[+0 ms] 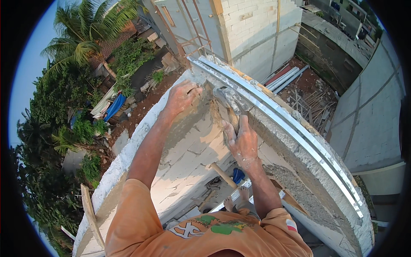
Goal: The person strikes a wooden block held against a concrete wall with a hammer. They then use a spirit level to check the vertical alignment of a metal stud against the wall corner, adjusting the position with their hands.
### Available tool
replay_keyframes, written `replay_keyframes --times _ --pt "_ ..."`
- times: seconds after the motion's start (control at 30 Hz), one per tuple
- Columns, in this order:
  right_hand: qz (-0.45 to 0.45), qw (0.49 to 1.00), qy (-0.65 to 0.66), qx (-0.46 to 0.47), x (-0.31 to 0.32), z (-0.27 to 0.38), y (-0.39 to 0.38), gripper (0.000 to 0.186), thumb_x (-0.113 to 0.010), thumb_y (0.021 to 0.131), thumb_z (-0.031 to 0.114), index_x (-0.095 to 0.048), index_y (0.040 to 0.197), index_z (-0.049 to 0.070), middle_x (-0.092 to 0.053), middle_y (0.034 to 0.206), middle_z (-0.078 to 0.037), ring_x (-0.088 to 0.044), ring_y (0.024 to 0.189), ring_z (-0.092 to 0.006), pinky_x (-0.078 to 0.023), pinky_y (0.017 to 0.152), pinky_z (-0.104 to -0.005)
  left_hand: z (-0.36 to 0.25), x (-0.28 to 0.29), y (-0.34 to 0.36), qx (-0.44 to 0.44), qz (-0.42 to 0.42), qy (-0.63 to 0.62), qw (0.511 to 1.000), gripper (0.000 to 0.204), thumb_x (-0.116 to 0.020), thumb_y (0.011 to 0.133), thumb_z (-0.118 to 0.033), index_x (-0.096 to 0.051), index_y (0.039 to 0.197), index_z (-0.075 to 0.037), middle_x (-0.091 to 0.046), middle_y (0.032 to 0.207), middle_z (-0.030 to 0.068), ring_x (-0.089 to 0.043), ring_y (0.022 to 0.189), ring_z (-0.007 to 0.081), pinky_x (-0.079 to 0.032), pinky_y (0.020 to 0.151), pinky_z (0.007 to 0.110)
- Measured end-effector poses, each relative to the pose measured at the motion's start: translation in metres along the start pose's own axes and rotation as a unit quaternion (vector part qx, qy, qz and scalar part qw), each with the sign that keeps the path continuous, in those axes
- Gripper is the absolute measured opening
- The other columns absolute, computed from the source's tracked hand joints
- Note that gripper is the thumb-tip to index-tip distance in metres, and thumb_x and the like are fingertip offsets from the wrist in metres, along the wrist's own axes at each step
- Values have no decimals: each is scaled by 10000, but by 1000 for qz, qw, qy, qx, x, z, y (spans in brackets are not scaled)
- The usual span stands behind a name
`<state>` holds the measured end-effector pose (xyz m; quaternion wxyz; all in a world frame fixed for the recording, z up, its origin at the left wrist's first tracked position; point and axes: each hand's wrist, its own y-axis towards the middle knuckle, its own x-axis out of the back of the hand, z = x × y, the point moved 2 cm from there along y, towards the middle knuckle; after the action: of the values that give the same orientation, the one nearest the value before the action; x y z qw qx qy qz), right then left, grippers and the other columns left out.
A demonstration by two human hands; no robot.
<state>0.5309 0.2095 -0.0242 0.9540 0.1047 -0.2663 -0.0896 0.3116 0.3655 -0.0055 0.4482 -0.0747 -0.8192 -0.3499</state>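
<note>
At the inner corner of the wall top (194, 73), my left hand (182, 96) rests with curled fingers against the rough cement; whether anything is in them I cannot make out. To its right my right hand (242, 143) grips the handle of a mortar-smeared trowel (231, 100), whose metal blade points up and left into the corner. Two long silvery metal bars (278, 115) lie along the right wall's top. Below both hands the pale block wall (188, 167) drops away, with damp grey render near its top.
My bare feet (239, 197) stand below near a wooden pole (222, 173) and a blue item (239, 174). Outside the left edge are trees (60, 98) and a drop to soil. A taller block building (257, 38) and a yard with pipes (289, 79) lie beyond the right edge.
</note>
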Motion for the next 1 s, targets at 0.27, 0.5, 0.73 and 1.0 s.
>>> replay_keyframes --times 0.27,0.5,0.73,1.0 --pt "12 1000 17 -4 -1 -5 -4 374 -621 979 335 -432 933 15 -614 707 -252 -636 622 -460 -493 530 -515 -5 1 -2 -25 14 51 998 278 -702 904 -292 -692 919 -15 -590 822 135 -597 725 317 -473 652 406" --pt "-1 999 35 -22 -3 -9 -3 371 -647 969 287 -478 1019 -40 -579 646 -230 -580 563 -400 -454 553 -480 -13 1 -1 -48 28 56 997 230 -710 894 -258 -707 933 -31 -583 817 126 -601 711 301 -475 635 388" --pt "-33 999 15 23 -13 -24 -12 388 -656 963 309 -476 1000 -33 -584 638 -217 -582 538 -375 -463 533 -465 -6 5 -2 -4 22 22 1000 236 -726 867 -326 -739 944 -104 -602 835 89 -631 741 313 -495 637 413" --pt "20 997 27 -62 -10 -33 -19 368 -640 963 306 -444 982 -4 -634 745 -303 -640 659 -484 -503 593 -532 -7 -3 -4 -57 55 116 990 222 -730 856 -335 -749 905 -119 -583 857 80 -637 784 290 -499 660 417"
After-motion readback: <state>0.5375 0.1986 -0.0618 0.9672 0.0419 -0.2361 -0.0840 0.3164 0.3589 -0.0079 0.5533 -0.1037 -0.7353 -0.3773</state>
